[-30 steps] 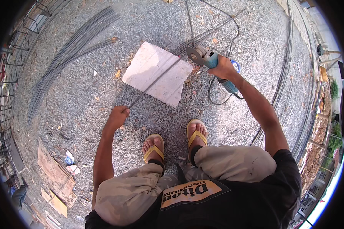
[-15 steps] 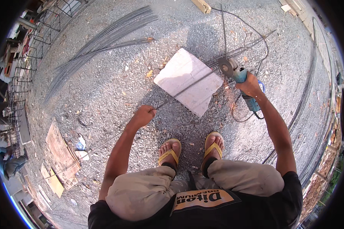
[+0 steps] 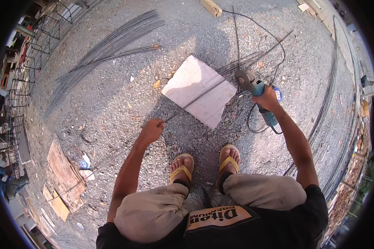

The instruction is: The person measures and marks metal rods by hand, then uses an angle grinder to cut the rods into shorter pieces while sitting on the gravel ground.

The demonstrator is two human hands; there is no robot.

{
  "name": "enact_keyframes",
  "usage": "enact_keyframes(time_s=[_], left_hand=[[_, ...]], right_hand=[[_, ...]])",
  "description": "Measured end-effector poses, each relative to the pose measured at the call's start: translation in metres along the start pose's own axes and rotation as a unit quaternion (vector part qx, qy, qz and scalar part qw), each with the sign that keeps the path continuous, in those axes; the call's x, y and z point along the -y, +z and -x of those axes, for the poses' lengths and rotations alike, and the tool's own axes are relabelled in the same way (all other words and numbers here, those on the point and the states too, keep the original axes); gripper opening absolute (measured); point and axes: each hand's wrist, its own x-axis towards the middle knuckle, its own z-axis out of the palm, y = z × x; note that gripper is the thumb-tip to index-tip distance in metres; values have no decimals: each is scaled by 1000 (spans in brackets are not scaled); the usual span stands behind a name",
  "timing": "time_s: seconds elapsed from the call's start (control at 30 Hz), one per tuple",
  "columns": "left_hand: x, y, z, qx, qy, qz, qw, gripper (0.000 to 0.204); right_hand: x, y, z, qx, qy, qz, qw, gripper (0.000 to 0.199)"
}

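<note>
Left hand [image 3: 152, 130] fisted round thin steel rod [image 3: 203, 94]; rod's long axis runs 8 to 2 o'clock across pale slab [image 3: 195, 81] on gravel. Right hand [image 3: 266, 98] clenched on blue angle grinder [image 3: 257, 93], disc just beside rod's 2 o'clock end, nearer hand. Rod dark, straight, slender.

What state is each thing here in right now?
Left hand: closed on the rod.
Right hand: gripping the grinder.
Rod: lying across the slab.
Grinder: held, disc beside the slab's edge.
Slab: flat on gravel.
Rebar bundle: lying loose.
</note>
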Motion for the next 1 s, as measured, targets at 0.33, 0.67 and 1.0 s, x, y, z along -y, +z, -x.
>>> enact_keyframes(time_s=[0.33, 0.67, 1.0], left_hand=[[-76, 32, 28, -228, 284, -225, 904, 34], [-141, 121, 28, 114, 473, -45, 873, 38], [-137, 124, 38, 28, 527, -2, 850, 33]], right_hand=[[15, 6, 52, 38, 165, -596, 785, 37], [63, 37, 132, 146, 185, -748, 620, 44], [62, 53, 142, 149, 213, -823, 505, 42]])
